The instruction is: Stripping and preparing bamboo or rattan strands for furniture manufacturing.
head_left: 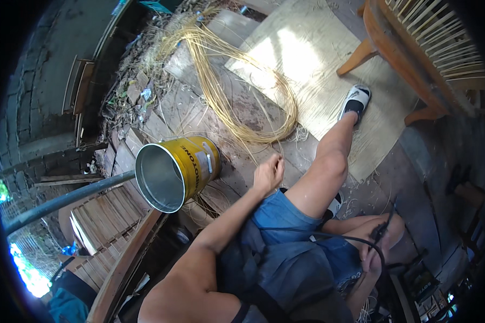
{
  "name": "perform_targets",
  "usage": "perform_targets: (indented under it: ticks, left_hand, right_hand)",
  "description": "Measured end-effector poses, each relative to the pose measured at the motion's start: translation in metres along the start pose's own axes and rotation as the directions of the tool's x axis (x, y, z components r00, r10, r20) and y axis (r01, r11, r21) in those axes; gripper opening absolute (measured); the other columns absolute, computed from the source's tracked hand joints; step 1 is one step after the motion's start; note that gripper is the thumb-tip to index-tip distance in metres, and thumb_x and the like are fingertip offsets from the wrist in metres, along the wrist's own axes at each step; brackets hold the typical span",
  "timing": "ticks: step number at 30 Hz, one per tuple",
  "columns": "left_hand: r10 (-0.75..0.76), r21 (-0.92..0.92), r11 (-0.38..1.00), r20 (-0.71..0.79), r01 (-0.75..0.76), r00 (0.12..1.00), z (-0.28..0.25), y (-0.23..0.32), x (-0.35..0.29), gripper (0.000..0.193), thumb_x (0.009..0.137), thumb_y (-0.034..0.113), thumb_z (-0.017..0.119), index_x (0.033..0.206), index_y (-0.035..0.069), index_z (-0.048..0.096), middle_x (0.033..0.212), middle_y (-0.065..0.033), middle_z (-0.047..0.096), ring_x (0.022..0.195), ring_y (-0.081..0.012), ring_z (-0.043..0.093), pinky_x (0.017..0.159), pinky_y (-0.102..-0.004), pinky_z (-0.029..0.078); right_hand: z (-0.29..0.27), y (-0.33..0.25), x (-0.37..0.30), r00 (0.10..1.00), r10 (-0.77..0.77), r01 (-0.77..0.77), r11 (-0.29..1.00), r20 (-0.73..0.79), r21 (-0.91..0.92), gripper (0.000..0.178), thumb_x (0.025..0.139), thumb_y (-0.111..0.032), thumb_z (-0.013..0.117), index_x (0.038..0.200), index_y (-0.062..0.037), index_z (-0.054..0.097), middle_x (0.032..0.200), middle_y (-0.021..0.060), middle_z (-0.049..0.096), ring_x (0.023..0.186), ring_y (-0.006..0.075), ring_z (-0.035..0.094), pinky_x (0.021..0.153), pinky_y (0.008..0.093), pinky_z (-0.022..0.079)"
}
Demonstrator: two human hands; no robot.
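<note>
My left hand (269, 173) is raised above my left thigh with its fingers curled closed. Whether a thin strand sits in them is too fine to make out. Just beyond it lies a long looped bundle of golden cane strands (221, 110) on the floor. My right hand (369, 258) is over my right leg, its fingers drawn together. A black cable (355, 237) with a thicker inline piece crosses in front of that hand, partly covering the fingers, so what they hold is hidden.
To the left a yellow metal bucket (202, 161) lies on its side, mouth toward me. A wooden chair (409, 59) with a spindled back stands at the upper right, by a sunlit plywood sheet (318, 102). A grey pole (75, 200) and slatted wood (110, 218) are at left.
</note>
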State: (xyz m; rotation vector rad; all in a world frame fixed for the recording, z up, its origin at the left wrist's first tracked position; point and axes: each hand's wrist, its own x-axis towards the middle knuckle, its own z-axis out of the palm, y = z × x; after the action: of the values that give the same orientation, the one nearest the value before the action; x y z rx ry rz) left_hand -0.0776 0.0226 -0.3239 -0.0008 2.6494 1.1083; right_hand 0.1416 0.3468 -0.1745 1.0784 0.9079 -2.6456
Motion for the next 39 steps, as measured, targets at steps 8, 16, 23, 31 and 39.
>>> perform_targets:
  ticks: [8, 16, 23, 31, 39]
  left_hand:
    - [0.602, -0.348, 0.799, 0.471, -0.491, 0.645, -0.115, 0.168, -0.125, 0.018, 0.084, 0.012, 0.056, 0.102, 0.01, 0.058, 0.084, -0.0115, 0.062, 0.077, -0.0337, 0.062, 0.062, -0.0389, 0.051]
    - [0.805, -0.276, 0.591, 0.263, -0.758, 0.532, -0.145, 0.121, -0.121, 0.032, 0.074, 0.009, 0.062, 0.106, 0.012, 0.06, 0.09, -0.0096, 0.061, 0.08, -0.0307, 0.062, 0.065, -0.0381, 0.051]
    - [0.515, -0.08, 0.856, 0.051, -0.51, 0.856, -0.154, 0.037, -0.045, 0.021, 0.091, 0.015, 0.056, 0.11, 0.007, 0.063, 0.081, -0.0108, 0.066, 0.068, -0.0185, 0.064, 0.059, -0.0295, 0.051]
    - [0.378, -0.652, 0.674, 0.709, 0.349, 0.595, -0.157, 0.18, -0.095, 0.022, 0.096, 0.016, 0.052, 0.112, 0.005, 0.062, 0.067, 0.0001, 0.058, 0.045, -0.0049, 0.047, 0.04, -0.0167, 0.037]
    - [0.345, -0.442, 0.882, 0.841, 0.162, 0.418, -0.135, 0.227, -0.112, 0.02, 0.093, 0.014, 0.056, 0.11, 0.007, 0.064, 0.069, -0.0018, 0.059, 0.055, -0.0094, 0.056, 0.053, -0.0223, 0.048]
  right_hand:
    - [0.137, 0.023, 0.01, 0.963, 0.091, -0.091, 0.996, 0.253, -0.013, 0.047, 0.099, -0.043, 0.037, 0.115, -0.0019, 0.052, 0.095, 0.0211, 0.063, 0.049, 0.016, 0.055, 0.036, 0.0211, 0.041]
    - [-0.018, -0.172, -0.195, 0.75, -0.422, 0.227, 0.888, 0.51, 0.4, 0.046, 0.099, -0.043, 0.038, 0.122, -0.0043, 0.047, 0.11, 0.0151, 0.053, 0.103, 0.0295, 0.052, 0.08, 0.0423, 0.047]
    - [-0.126, -0.286, -0.307, 0.287, -0.945, 0.903, 0.321, -0.154, -0.286, 0.04, 0.097, -0.033, 0.046, 0.126, -0.0051, 0.047, 0.112, 0.0141, 0.06, 0.102, 0.022, 0.058, 0.068, 0.0316, 0.05]
    - [-0.055, -0.133, -0.202, 0.354, -0.891, 0.818, 0.442, -0.285, -0.367, 0.04, 0.098, -0.036, 0.045, 0.124, -0.0066, 0.049, 0.106, 0.0099, 0.064, 0.08, 0.0105, 0.062, 0.044, 0.0165, 0.042]
    - [0.025, -0.058, -0.195, 0.594, -0.802, 0.795, 0.597, -0.066, -0.106, 0.037, 0.097, -0.038, 0.047, 0.1, -0.0021, 0.054, 0.08, 0.0108, 0.061, 0.056, 0.0109, 0.057, 0.036, 0.0177, 0.038]
